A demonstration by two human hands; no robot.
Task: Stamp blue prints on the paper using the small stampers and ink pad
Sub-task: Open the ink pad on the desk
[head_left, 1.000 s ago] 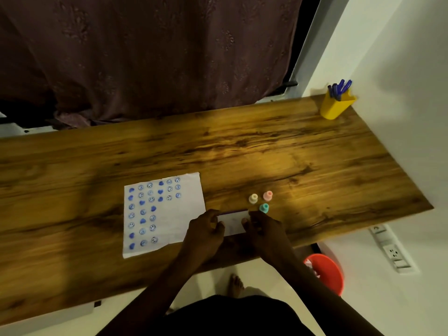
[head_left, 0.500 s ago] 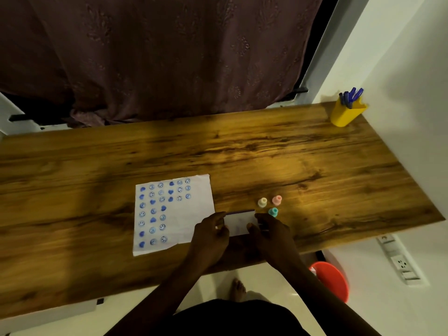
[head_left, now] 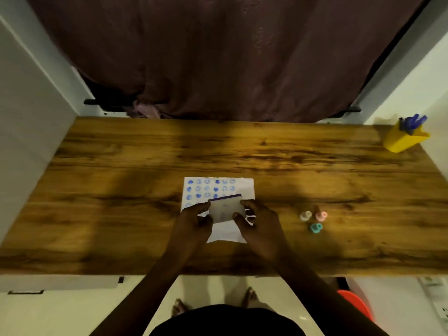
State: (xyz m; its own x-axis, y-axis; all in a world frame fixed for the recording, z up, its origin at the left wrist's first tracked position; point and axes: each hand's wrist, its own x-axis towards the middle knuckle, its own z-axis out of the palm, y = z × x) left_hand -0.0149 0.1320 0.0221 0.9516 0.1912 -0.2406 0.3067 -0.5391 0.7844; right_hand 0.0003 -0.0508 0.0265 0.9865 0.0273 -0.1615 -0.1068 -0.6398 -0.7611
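A white paper [head_left: 244,190] with rows of blue prints lies in the middle of the wooden desk [head_left: 121,190]. Above it I hold a flat whitish ink pad case [head_left: 225,208] with a blue strip along its far edge. My left hand [head_left: 194,221] grips its left side and my right hand [head_left: 257,221] grips its right side. Three small stampers stand to the right: a cream one [head_left: 305,215], a pink one [head_left: 321,215] and a teal one [head_left: 316,227]. The case and hands hide the paper's lower prints.
A yellow cup with blue pens [head_left: 404,138] stands at the desk's far right corner. A dark curtain [head_left: 218,57] hangs behind the desk. White walls close both sides. An orange bucket [head_left: 356,304] sits on the floor at lower right.
Both hands lifted the ink pad case from the desk beside the stampers and carried it left over the paper. The view swung so the paper is now centred.
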